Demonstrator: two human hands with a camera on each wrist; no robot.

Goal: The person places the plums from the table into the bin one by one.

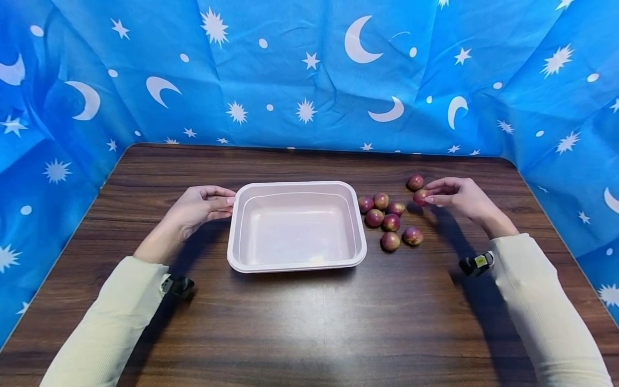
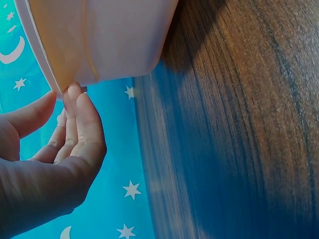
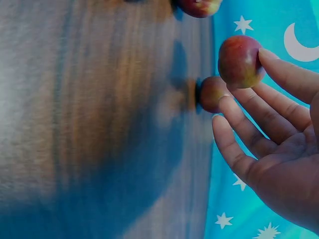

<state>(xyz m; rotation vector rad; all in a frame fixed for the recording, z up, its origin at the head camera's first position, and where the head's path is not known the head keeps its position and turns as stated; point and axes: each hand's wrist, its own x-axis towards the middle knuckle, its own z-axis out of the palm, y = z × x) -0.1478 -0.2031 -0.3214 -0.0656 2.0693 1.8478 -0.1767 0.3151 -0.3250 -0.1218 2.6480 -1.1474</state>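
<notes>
My left hand (image 1: 195,210) grips the left rim of a pale pinkish plastic tray (image 1: 297,231), thumb above and fingers beneath. In the left wrist view the fingertips (image 2: 75,90) meet the edge of the tray wall (image 2: 124,40). At the right, my right hand (image 1: 464,200) pinches a red plum (image 3: 241,62) with yellow-green patches between thumb and fingers. The right wrist view shows this plum raised off the table. Just behind it lies another plum (image 1: 415,182). The inside of the tray holds nothing.
Several more plums (image 1: 391,222) lie grouped right of the tray, the nearest close to its rim. The dark wood table (image 1: 309,322) ends at a blue cloth (image 1: 290,70) with white moons and stars, which hangs behind it and at both sides.
</notes>
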